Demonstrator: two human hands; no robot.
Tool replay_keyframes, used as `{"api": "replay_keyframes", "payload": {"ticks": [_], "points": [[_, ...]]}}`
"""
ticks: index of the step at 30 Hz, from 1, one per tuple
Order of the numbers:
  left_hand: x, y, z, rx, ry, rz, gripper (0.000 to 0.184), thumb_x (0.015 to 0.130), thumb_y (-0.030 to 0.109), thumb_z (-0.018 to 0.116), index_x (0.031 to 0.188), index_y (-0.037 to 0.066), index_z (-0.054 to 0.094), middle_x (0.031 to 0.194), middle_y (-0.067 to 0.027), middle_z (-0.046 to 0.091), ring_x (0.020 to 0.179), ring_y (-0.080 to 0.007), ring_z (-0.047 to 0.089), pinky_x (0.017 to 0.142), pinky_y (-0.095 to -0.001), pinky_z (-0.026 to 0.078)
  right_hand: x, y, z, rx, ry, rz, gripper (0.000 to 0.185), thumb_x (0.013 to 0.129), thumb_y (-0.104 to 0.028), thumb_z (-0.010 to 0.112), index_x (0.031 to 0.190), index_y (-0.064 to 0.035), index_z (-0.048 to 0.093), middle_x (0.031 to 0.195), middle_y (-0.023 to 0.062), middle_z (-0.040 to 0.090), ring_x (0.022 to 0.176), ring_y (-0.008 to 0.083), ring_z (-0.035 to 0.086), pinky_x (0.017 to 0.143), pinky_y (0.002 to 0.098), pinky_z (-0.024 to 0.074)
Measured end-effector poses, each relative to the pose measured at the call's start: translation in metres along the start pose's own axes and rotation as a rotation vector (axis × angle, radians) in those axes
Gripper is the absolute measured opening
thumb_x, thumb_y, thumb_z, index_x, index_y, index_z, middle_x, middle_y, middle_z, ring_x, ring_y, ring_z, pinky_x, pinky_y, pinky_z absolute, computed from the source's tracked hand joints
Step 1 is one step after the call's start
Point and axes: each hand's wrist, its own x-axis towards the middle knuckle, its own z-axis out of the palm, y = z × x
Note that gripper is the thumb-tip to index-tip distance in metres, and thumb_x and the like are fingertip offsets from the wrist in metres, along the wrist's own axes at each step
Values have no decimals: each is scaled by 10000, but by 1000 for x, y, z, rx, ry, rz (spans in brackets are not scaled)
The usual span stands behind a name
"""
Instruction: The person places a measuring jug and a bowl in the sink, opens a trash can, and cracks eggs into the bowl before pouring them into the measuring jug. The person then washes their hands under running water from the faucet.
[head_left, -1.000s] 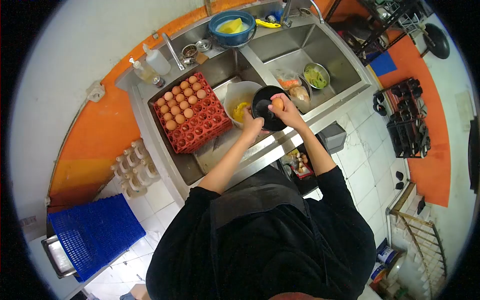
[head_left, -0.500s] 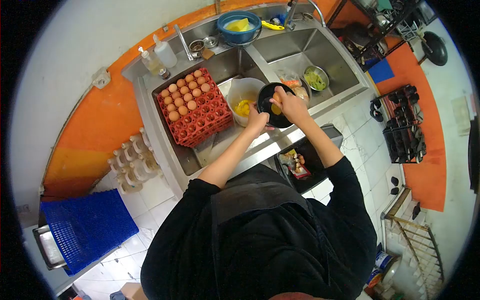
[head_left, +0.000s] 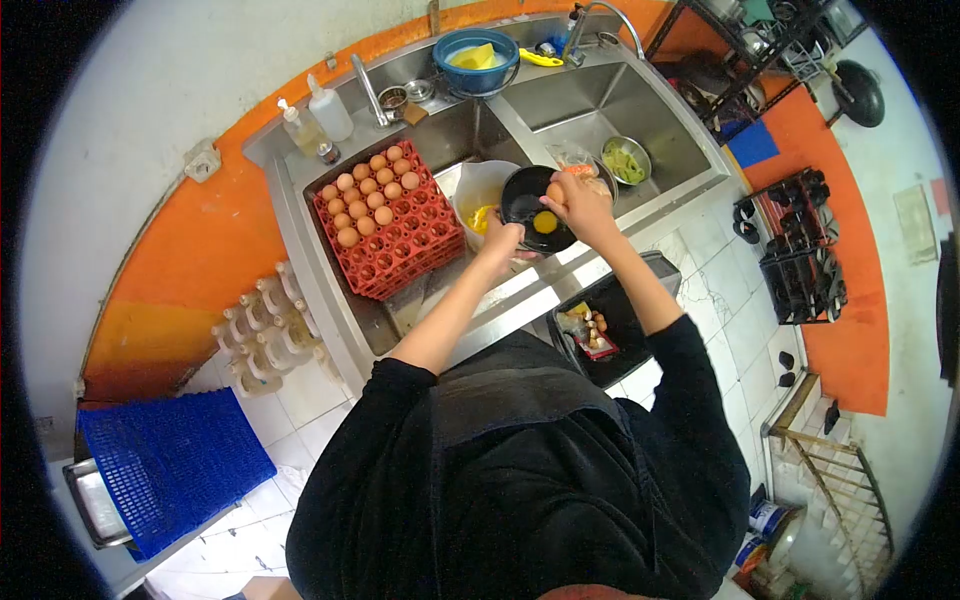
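My left hand [head_left: 502, 243] is closed on the near-left rim of a black bowl [head_left: 520, 188]. Inside that bowl lies an egg yolk [head_left: 545, 222]. Above its right side, my right hand [head_left: 585, 207] is closed around a brown egg shell [head_left: 556, 192]; how far the shell is split is hidden by the fingers. Partly behind the bowl, to its left, stands a whitish translucent container [head_left: 478, 180] with yellow egg [head_left: 479, 217] in it. Further left, a stack of red egg trays [head_left: 400, 240] carries several brown eggs [head_left: 361, 208] in its far-left part.
The trays sit in the left sink basin; the right basin [head_left: 600, 105] holds a metal bowl [head_left: 645, 160] with green pieces. A black bin [head_left: 625, 350] with shells stands below the counter's front edge. A blue basin [head_left: 477, 75] and a faucet [head_left: 366, 85] are behind.
The black bowl has tipped more level and shifted slightly left, and the yolk now lies in it in full view. My right hand remains over the bowl with the shell.
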Motion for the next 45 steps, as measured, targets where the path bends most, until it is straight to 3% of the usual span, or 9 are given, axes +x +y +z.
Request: {"api": "replay_keyframes", "payload": {"ticks": [8,15,18,25,27,32,40,44,45], "points": [[67,-5,-61,590,328,551,600,672,-13,538,1254,25,398,1145,-238,482,1111,-394,478,972,-408,385,-130,38,-9,100,269,511,312,803,-232,693,989,-17,566,944,188,601,887,374,584,780,407,462],[89,6,-65,1203,176,919,571,679,36,622,1224,45,453,1126,-228,474,1049,-406,486,912,-486,414,-256,76,13,-437,-142,997,668,702,-267,738,1266,-39,463,1160,255,509,1037,427,531,888,480,453],[105,-8,-67,1524,-22,813,661,721,175,676,1321,123,403,1174,-168,438,1132,-365,450,854,-434,496,-198,61,3,-262,36,775,653,712,-156,712,1288,-5,441,1261,244,442,1144,423,451,975,472,383],[123,-67,-74,1070,247,898,688,765,177,617,1378,64,326,1259,-202,412,1206,-376,393,1019,-434,348,53,-52,111,492,-99,65,355,783,-117,667,1124,-38,608,1039,165,649,938,278,646,819,366,502],[125,-86,-73,709,338,921,699,771,227,611,1369,26,311,1267,-221,404,1205,-405,372,1059,-448,263,98,-98,166,634,-427,158,391,768,-157,690,1123,-15,609,1009,179,666,893,294,664,806,349,517],[82,-55,-41,746,681,570,745,647,29,650,1312,80,317,1181,-246,397,1159,-457,384,971,-490,334,116,-134,309,328,-431,-2,502,698,-78,710,1163,-67,523,1129,185,533,1053,372,528,886,430,469],[86,-56,-48,675,635,606,740,638,6,630,1306,51,313,1232,-250,374,1185,-449,374,988,-483,323,123,-137,302,393,-402,-106,399,647,-77,746,947,-50,485,1007,129,556,994,333,530,819,422,485],[97,-59,-50,693,710,635,699,668,40,639,1299,36,339,1254,-249,389,1196,-432,372,1005,-471,314,121,-117,310,965,-173,105,301,723,-96,695,962,-60,515,982,113,604,771,278,602,710,333,505],[97,-60,-50,741,744,628,683,682,55,644,1297,34,349,1258,-247,394,1200,-426,372,1008,-467,313,122,-108,296,1483,-366,435,252,779,-101,631,1003,-65,521,1032,100,605,814,251,607,704,329,510]]}}
